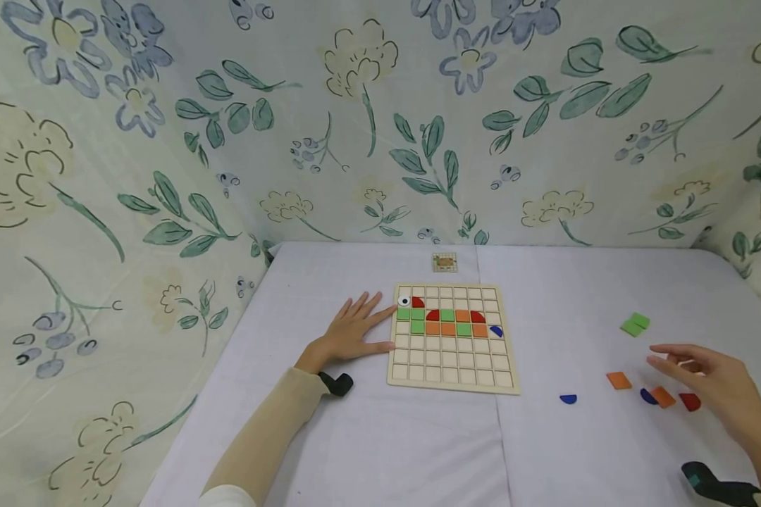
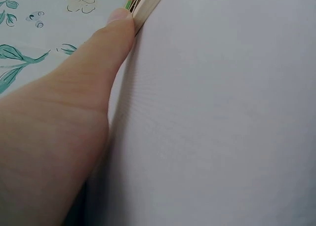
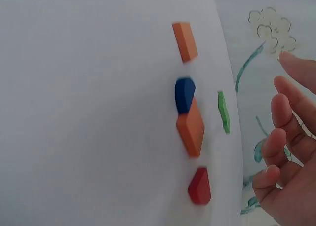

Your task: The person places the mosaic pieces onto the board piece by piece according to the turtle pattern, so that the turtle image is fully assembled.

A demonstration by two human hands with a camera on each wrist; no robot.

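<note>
My left hand (image 1: pixel 349 331) lies with spread fingers on the table, thumb and index fingertip at the left edge of a wooden grid board (image 1: pixel 444 377). In the board's upper cells sit a white eye piece (image 1: pixel 404 301), red rounded pieces, several green and orange squares, and a blue half-round piece (image 1: pixel 496 331) at the right. Loosely bent and holding nothing, my right hand (image 1: pixel 713 377) hovers over the right side of the table. Near it lie green squares (image 1: pixel 635 324), an orange square (image 1: pixel 619 380), another orange square (image 3: pixel 192 130) against a blue piece (image 3: pixel 184 95), and a red piece (image 3: pixel 200 186).
Behind the board lies a small picture card (image 1: pixel 444 263). A single blue half-round piece (image 1: pixel 568 399) is on the cloth between the board and the loose pieces. White cloth covers the table (image 1: pixel 418 451), and a flower-printed curtain (image 1: pixel 355 141) hangs behind it.
</note>
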